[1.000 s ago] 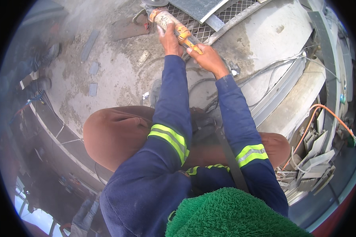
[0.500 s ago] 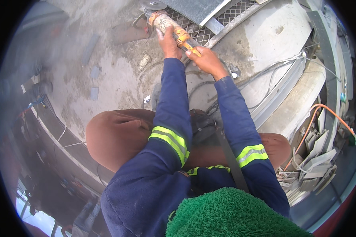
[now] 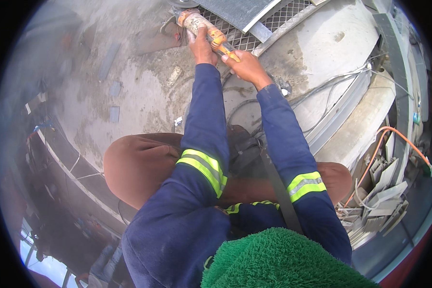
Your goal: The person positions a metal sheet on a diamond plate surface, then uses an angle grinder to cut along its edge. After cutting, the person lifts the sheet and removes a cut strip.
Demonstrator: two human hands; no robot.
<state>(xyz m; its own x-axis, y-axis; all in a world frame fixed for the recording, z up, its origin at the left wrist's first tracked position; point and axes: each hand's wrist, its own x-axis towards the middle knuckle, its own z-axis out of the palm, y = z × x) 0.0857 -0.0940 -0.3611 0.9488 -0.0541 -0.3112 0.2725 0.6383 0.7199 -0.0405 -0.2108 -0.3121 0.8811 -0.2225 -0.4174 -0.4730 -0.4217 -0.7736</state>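
1. Head view, the tool: an orange, dust-smeared angle grinder (image 3: 211,36) lies slantwise in the person's grasp, beside the near left edge of a mesh grating (image 3: 285,30). Its grey disc (image 3: 183,4) points away from the body and is partly cut off at the top of the view, so whether it touches anything cannot be told.

2. Head view, the hands: the left hand (image 3: 202,47) is wrapped round the grinder's barrel, forward of the other. The right hand (image 3: 247,67) is closed round the rear end of the grip. The spacing probably gives leverage and steadiness, while the outstretched arms seem to keep the disc well away from the bent knees.

3. Head view, the grating: a grey panel (image 3: 240,12) lies across it, one corner toward the person. A narrow metal strip (image 3: 260,31) shows from under that panel, near the grating's right edge; it may be propping the panel up.

4. Head view, the surroundings: small grey offcuts (image 3: 114,114) lie flat on the concrete floor (image 3: 144,103), to the person's left. Dark cables (image 3: 324,81) run along the right. Farther right, an orange hose (image 3: 408,139) arches over a pile of pale strips (image 3: 381,197), seemingly heaped there out of the way.
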